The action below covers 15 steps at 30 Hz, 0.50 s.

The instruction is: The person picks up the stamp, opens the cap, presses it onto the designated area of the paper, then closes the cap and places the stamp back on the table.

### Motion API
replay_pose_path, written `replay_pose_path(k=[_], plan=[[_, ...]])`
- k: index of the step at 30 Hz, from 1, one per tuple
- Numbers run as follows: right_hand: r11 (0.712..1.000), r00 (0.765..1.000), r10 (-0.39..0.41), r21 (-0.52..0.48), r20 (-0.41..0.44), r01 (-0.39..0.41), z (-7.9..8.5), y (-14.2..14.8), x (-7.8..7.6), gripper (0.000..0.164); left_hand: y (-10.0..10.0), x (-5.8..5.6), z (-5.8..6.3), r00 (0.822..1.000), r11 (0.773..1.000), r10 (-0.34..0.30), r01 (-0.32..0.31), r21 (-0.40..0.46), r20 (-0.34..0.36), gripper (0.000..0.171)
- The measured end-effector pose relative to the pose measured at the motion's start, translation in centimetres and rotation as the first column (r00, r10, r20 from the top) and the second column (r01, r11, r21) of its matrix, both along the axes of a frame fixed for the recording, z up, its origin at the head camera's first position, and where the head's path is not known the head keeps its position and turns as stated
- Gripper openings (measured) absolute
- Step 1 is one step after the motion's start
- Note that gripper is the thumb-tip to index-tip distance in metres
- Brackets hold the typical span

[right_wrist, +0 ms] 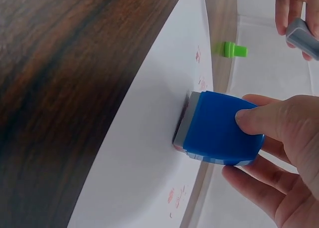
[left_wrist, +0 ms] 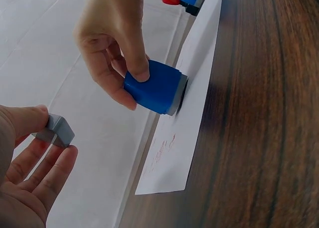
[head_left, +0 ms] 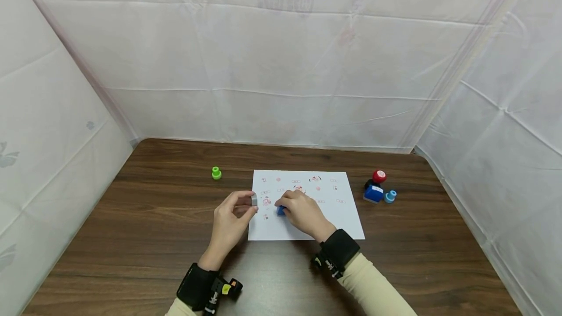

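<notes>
My right hand (head_left: 303, 212) grips a blue stamp with a grey base (right_wrist: 219, 128), thumb on one side and fingers on the other. Its base faces the white paper (head_left: 342, 228) at or just above the surface; whether they touch I cannot tell. Red printed marks are scattered over the sheet, most of them in its upper part. To the left, my left hand (head_left: 229, 223) pinches a small hollow grey cap (left_wrist: 61, 130) between thumb and fingertips, raised near the paper's left edge. In the head view the right hand covers much of the stamp.
A small green stamp (head_left: 216, 173) stands beyond the paper to the left. Right of the sheet are a red-topped stamp (head_left: 379, 176), a second blue stamp (head_left: 373, 193) and a light blue one (head_left: 390, 196), close together. White sheeting (head_left: 281, 62) surrounds the wooden table (head_left: 131, 238).
</notes>
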State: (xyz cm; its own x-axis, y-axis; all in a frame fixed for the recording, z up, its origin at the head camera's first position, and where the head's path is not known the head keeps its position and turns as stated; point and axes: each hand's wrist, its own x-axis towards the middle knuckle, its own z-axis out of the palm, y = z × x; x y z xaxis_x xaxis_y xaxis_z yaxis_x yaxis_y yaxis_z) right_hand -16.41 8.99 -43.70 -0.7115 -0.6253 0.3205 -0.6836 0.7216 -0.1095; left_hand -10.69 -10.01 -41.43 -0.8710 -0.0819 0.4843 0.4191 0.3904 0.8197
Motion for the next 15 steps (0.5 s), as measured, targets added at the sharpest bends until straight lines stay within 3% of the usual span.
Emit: replay_pose_path(k=[15], plan=[[1.0, 1.0, 0.006, 0.029, 0.028, -0.007, -0.13, -0.42, -0.24, 0.015, 0.25, -0.03, 0.18, 1.0, 1.0, 0.008, -0.008, -0.008, -0.011, 0.031]])
